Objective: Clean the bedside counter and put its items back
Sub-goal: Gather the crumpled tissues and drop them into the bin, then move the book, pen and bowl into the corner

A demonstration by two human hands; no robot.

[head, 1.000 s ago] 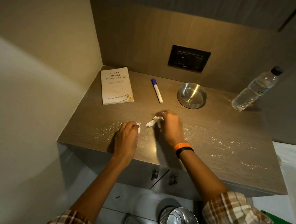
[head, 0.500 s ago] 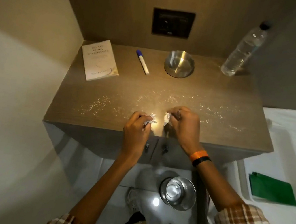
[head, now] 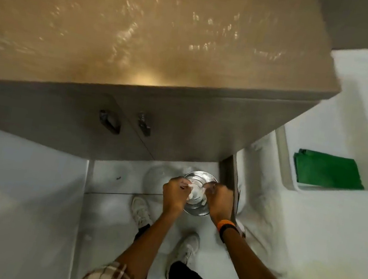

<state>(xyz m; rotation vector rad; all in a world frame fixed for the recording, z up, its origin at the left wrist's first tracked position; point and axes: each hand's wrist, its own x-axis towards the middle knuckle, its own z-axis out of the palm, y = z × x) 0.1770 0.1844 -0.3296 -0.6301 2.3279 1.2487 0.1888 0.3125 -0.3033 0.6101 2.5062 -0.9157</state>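
Both hands hang low over a steel bin (head: 195,209) on the pale floor (head: 27,187), below the front edge of the counter (head: 145,38). The left hand (head: 174,196) is curled, fingers pinched on a white paper scrap (head: 192,189) right above the bin's mouth. The right hand (head: 218,200), with an orange and a black band (head: 227,227) at the wrist, is closed too, but whether it has any scrap in it cannot be told from the blur. White crumbs (head: 217,36) lie scattered across the counter top. Two drawer handles (head: 109,121) show on the front. A green cloth (head: 327,169) lies on the white bed (head: 344,223) to the right. Two white shoes (head: 141,211) stand near the bin
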